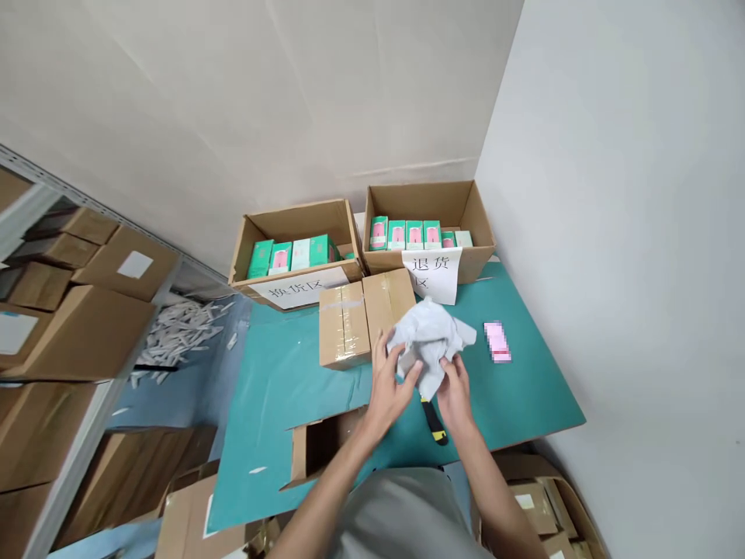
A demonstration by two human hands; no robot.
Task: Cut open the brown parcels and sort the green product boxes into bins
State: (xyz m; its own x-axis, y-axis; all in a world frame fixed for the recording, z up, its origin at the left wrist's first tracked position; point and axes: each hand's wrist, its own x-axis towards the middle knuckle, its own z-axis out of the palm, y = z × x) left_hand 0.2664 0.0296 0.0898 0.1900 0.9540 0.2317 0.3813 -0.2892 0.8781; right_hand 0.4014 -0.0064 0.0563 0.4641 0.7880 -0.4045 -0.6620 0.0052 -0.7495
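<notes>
Below centre, the left hand (391, 382) and right hand (455, 390) pinch a crumpled wrapper (429, 330), seemingly opening it; parting folds needs steady grips.

The left hand (391, 386) and right hand (455, 394) grip a crumpled white wrap (429, 324) above a green table (276, 361), near a cutter (433, 423) and two taped cartons (343, 324), with two open boxes (419, 203) of green packs (280, 258) standing behind the cartons.

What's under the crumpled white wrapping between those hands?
A black-and-yellow cutter lies on the green table, showing just below the wrapping. The wrapping covers the spot beyond it, so anything else there cannot be seen.
</notes>
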